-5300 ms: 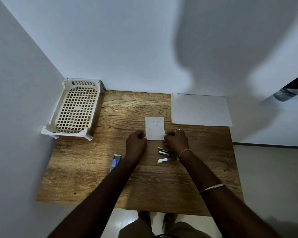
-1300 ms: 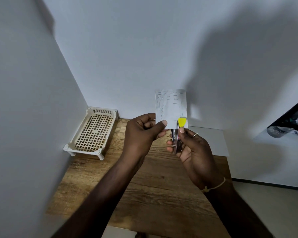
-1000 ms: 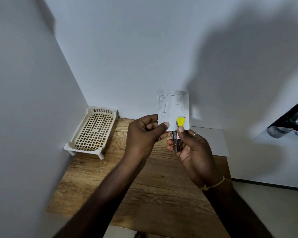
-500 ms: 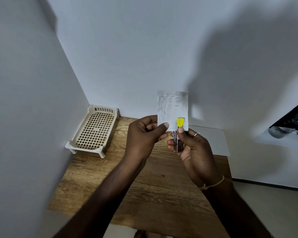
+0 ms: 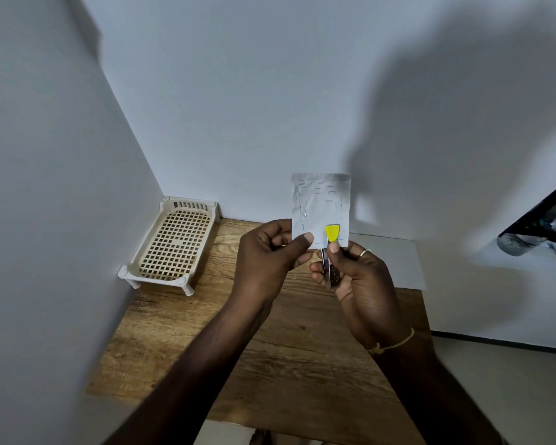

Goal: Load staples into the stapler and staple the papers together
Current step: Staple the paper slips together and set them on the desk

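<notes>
I hold a small stack of white papers (image 5: 320, 203) upright in the air above the table, its face dotted with many staples. My left hand (image 5: 270, 258) pinches the lower left corner between thumb and fingers. My right hand (image 5: 355, 277) grips a small metal stapler (image 5: 328, 268) with a yellow tip (image 5: 332, 233). The yellow tip lies against the lower right part of the papers, under my thumb.
A wooden table (image 5: 270, 342) stands in a corner of white walls. A beige slotted plastic tray (image 5: 174, 244) stands at its back left. A white sheet (image 5: 392, 264) lies flat at the back right, partly behind my right hand.
Since five seconds ago I lifted the papers and stapler off the table into the air. Over the last second the hands, papers and stapler barely moved.
</notes>
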